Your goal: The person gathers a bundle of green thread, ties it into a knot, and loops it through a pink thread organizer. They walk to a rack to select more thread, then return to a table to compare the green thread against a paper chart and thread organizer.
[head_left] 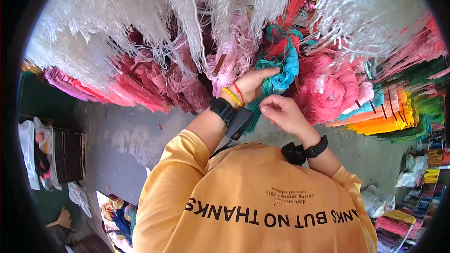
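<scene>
My left hand (pixel 251 83) is closed round a dark teal thread skein (pixel 267 84), thumb lying across its front and the other fingers mostly hidden behind it. Loose teal strands hang below. Right beside it hangs a bright turquoise thread skein (pixel 289 68). My right hand (pixel 284 113) is just below, fingers curled in next to the hanging teal strands. Whether it pinches a strand cannot be made out. To the left of the teal thread is a pale pink skein (pixel 229 61), and to the right a thick coral-pink skein (pixel 328 84).
White fringed thread (pixel 108 18) hangs overhead in thick bunches. Brown pegs (pixel 218 65) stick out among the skeins. Orange and yellow skeins (pixel 379 117) hang at the right. Below are a grey floor (pixel 126 145), a dark cabinet (pixel 69 154) and shelves of coloured bundles (pixel 398 225).
</scene>
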A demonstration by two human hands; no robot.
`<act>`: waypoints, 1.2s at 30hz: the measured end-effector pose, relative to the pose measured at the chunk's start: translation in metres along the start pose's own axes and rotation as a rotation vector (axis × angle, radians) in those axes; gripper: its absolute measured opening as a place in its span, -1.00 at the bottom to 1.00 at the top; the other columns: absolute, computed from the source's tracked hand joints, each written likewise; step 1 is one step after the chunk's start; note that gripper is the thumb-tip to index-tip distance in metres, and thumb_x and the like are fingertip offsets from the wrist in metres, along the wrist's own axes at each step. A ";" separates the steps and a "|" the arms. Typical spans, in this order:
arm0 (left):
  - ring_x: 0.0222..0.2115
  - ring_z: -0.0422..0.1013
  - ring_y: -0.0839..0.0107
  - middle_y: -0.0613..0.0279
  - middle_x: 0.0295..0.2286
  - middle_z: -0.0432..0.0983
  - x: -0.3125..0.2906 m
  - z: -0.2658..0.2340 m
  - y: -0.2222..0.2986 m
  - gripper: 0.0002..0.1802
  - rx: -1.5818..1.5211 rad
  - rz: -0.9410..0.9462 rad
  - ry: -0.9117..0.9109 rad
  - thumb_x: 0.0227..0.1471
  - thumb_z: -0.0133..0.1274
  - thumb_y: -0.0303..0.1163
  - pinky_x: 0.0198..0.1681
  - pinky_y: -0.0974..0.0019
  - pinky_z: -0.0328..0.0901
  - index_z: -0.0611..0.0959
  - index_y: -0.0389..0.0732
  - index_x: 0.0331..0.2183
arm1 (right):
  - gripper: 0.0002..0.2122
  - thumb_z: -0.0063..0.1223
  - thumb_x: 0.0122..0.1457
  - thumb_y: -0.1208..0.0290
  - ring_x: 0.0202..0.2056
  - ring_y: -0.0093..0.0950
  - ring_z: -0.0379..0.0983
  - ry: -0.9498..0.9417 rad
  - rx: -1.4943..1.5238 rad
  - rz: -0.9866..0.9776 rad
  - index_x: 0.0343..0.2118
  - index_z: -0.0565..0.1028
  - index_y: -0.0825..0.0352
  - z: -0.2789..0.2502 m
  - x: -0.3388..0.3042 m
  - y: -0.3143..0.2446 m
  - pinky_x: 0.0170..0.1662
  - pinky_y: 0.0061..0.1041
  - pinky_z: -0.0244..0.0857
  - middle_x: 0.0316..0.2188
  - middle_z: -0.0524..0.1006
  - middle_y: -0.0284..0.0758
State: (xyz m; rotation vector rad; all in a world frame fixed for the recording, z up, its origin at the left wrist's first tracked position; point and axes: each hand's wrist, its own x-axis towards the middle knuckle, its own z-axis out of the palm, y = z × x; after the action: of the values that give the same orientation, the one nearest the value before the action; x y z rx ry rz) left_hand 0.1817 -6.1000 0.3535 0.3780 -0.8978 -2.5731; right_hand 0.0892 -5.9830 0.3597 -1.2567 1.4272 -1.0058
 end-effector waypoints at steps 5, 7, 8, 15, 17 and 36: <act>-0.46 0.39 0.44 0.25 -0.46 0.46 0.003 -0.004 0.004 -0.82 -0.015 -0.175 0.064 -0.08 -0.05 -0.36 -0.38 0.37 0.30 0.47 -0.22 -0.36 | -0.82 -0.07 0.02 0.44 -0.68 -0.74 0.21 0.384 -0.112 -0.061 -0.30 0.35 0.37 -0.005 0.008 0.014 -0.64 -0.74 0.08 -0.66 0.38 -0.43; -0.48 0.39 0.42 0.26 -0.47 0.45 0.004 -0.005 0.005 -0.83 -0.056 -0.207 0.096 -0.07 -0.07 -0.37 -0.39 0.34 0.30 0.47 -0.22 -0.37 | -0.81 -0.08 0.01 0.46 -0.69 -0.74 0.20 0.449 0.013 0.050 -0.29 0.34 0.38 -0.003 0.005 0.007 -0.65 -0.74 0.06 -0.66 0.37 -0.43; -0.50 0.38 0.40 0.24 -0.49 0.45 0.006 -0.004 0.004 -0.84 -0.043 -0.179 0.144 -0.05 -0.09 -0.37 -0.41 0.32 0.29 0.47 -0.22 -0.37 | -0.83 -0.07 0.00 0.47 -0.67 -0.69 0.26 0.486 0.023 -0.029 -0.32 0.37 0.40 -0.003 0.007 0.014 -0.61 -0.70 0.13 -0.65 0.39 -0.41; -0.44 0.38 0.39 0.21 -0.41 0.45 0.008 -0.010 -0.002 -0.78 -0.137 -0.205 -0.086 0.01 -0.21 -0.35 -0.40 0.31 0.27 0.45 -0.24 -0.31 | -0.83 -0.03 -0.03 0.45 -0.72 -0.73 0.18 0.492 0.272 0.041 -0.37 0.39 0.41 0.002 0.006 0.004 -0.68 -0.76 0.02 -0.68 0.38 -0.40; -0.42 0.38 0.39 0.21 -0.41 0.44 0.009 -0.010 -0.003 -0.78 -0.134 -0.202 -0.068 0.01 -0.20 -0.35 -0.39 0.31 0.26 0.45 -0.24 -0.31 | -0.83 -0.02 -0.03 0.42 -0.72 -0.74 0.17 0.533 0.295 0.051 -0.39 0.40 0.40 0.004 0.005 0.000 -0.69 -0.75 0.02 -0.68 0.38 -0.39; -0.47 0.37 0.42 0.27 -0.44 0.45 0.006 -0.006 -0.010 -0.79 -0.019 -0.139 -0.024 0.03 -0.18 -0.30 -0.41 0.35 0.24 0.46 -0.20 -0.34 | -0.88 -0.01 -0.08 0.40 -0.77 -0.71 0.14 0.476 0.606 0.151 -0.64 0.38 0.30 0.001 0.012 0.020 -0.71 -0.72 -0.03 -0.76 0.33 -0.46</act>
State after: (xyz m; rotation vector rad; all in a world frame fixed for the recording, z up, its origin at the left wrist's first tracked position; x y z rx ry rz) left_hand 0.1758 -6.0986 0.3411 0.4186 -0.8835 -2.7155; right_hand 0.0858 -5.9925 0.3390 -0.4772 1.3768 -1.5492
